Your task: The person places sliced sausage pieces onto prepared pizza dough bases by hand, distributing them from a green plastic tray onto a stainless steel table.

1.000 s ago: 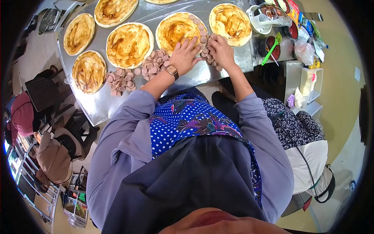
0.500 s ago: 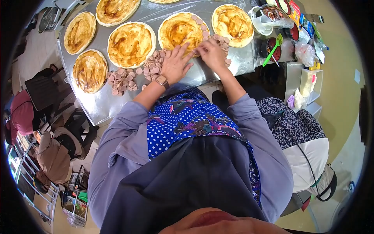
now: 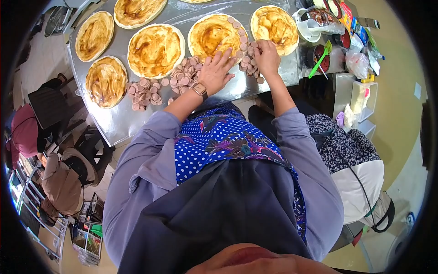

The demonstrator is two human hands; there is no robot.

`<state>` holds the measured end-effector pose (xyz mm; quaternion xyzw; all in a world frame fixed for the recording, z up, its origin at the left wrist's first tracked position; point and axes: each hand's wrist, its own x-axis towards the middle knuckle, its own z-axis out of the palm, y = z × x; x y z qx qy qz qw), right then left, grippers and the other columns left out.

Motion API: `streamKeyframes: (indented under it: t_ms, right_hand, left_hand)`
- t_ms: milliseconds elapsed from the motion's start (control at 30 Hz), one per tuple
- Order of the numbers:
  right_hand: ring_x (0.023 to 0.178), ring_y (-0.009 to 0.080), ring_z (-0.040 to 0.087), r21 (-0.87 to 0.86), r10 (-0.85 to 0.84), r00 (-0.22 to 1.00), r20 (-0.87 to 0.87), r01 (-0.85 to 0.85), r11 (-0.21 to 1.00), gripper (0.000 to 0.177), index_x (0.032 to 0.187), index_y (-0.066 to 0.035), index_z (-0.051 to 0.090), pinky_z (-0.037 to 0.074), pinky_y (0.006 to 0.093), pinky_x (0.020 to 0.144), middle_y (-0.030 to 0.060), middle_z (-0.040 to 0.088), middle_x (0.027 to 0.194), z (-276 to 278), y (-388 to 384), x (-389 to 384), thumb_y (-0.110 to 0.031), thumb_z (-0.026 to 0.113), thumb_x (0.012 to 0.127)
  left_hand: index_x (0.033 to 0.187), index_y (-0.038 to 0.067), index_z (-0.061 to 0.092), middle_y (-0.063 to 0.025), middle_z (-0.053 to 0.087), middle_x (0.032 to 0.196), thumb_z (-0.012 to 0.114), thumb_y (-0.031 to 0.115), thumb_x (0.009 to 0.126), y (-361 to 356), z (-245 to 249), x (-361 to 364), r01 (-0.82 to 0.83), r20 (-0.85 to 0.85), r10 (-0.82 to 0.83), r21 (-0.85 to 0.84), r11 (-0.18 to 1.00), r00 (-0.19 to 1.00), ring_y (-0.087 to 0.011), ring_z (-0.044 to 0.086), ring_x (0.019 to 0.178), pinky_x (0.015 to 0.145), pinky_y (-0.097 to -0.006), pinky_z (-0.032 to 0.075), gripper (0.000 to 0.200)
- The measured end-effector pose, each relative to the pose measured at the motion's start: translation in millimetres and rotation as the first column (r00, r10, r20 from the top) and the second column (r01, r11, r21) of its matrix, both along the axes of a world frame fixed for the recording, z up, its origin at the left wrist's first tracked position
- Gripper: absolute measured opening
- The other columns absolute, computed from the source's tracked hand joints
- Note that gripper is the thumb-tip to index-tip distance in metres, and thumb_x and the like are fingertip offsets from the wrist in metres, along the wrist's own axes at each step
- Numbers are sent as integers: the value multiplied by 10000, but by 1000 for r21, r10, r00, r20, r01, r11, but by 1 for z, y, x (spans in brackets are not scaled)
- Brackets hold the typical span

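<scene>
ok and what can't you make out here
- Head view: whether the right hand holds anything, hidden by its fingers
- Head view: what lies under the left hand, hidden by its palm
- Head view: most of the topmost round, cut by the top edge
- Head view: print on the blue packet, too small

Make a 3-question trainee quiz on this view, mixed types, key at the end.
1. True or false: the left hand, fingers spread, has a watch at its wrist.
2. The curved row of brown discs lies on: A) a sleeve; B) the edge of a brown-streaked round base; C) the apron.
3. Fill in: the wide-headed utensil near the right end of the metal table is coloured ____.

Key: 1 true; 2 B; 3 green.
</scene>
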<state>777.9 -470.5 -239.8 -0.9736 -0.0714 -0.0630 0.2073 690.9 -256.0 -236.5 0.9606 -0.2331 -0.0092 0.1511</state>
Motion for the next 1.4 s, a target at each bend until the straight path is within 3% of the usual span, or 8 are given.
streamKeyframes:
  t_ms: [233, 300, 400, 633, 867, 967, 1233, 1400]
  right_hand:
    - [906, 285, 637, 14, -82, 995, -55, 83, 996, 51, 856, -128, 699, 521, 434, 719, 63, 616, 948, 11, 6, -5, -178, 705, 856]
    - [849, 284, 638, 151, -2, 997, 77, -9, 988, 41, 839, -118, 694, 522, 412, 696, 57, 611, 903, 15, 13, -16, -154, 713, 849]
    - [799, 270, 634, 141, 167, 953, 254, -208, 968, 27, 840, -105, 687, 519, 389, 675, 55, 602, 863, 5, 35, -34, -118, 710, 836]
    - [826, 244, 616, -68, 378, 899, 220, -372, 926, 189, 949, -96, 685, 509, 365, 672, 51, 603, 889, 1, 57, -68, -51, 679, 765]
    - [902, 280, 612, -15, 389, 898, 204, -395, 919, 264, 1013, -98, 699, 519, 387, 742, 80, 619, 987, 5, 44, -76, -27, 670, 760]
    - [950, 297, 606, 57, 120, 980, 159, -130, 990, 236, 1006, -113, 701, 503, 415, 780, 61, 611, 981, -2, 19, -78, -87, 717, 772]
    - [962, 279, 607, -42, 98, 995, 35, -97, 994, 202, 961, -118, 697, 494, 423, 767, 59, 601, 958, 2, 14, -76, -218, 765, 799]
    - [936, 315, 606, 118, -58, 998, -36, 62, 991, 168, 920, -94, 696, 495, 439, 766, 80, 600, 959, 2, 23, -72, -217, 752, 821]
  left_hand:
    - [1420, 156, 544, -99, 354, 1582, 618, 421, 936, 28, 13, -14, -100, 15, 102, -84, 991, 995, -313, 412, 1339, 1051, -450, 346, 557]
    - [1383, 157, 572, -105, 366, 1570, 644, 404, 923, 44, 21, -23, -165, -18, 164, -100, 981, 986, -340, 406, 1348, 1079, -477, 334, 527]
    - [1379, 158, 574, -107, 375, 1565, 650, 397, 922, 62, 17, -40, -224, -45, 220, -112, 968, 974, -341, 399, 1358, 1088, -493, 326, 521]
    - [1346, 149, 583, -103, 382, 1558, 689, 357, 886, 70, 19, -65, -234, -34, 232, -101, 967, 972, -310, 412, 1351, 1033, -461, 355, 516]
    - [1326, 140, 598, -91, 394, 1549, 676, 355, 894, 74, 20, -68, -232, -51, 229, -66, 970, 972, -295, 412, 1350, 1040, -450, 349, 489]
    - [1306, 135, 618, -87, 401, 1543, 668, 360, 899, 80, 18, -70, -232, -60, 230, -36, 972, 971, -292, 403, 1360, 1055, -450, 338, 467]
    - [1303, 120, 623, -92, 409, 1537, 656, 372, 906, 81, 18, -52, -208, -15, 208, -95, 973, 978, -301, 399, 1373, 1069, -457, 335, 472]
    - [1370, 165, 587, -82, 377, 1570, 629, 405, 930, 65, 13, -34, -103, -3, 103, -62, 993, 995, -299, 394, 1380, 1060, -464, 351, 503]
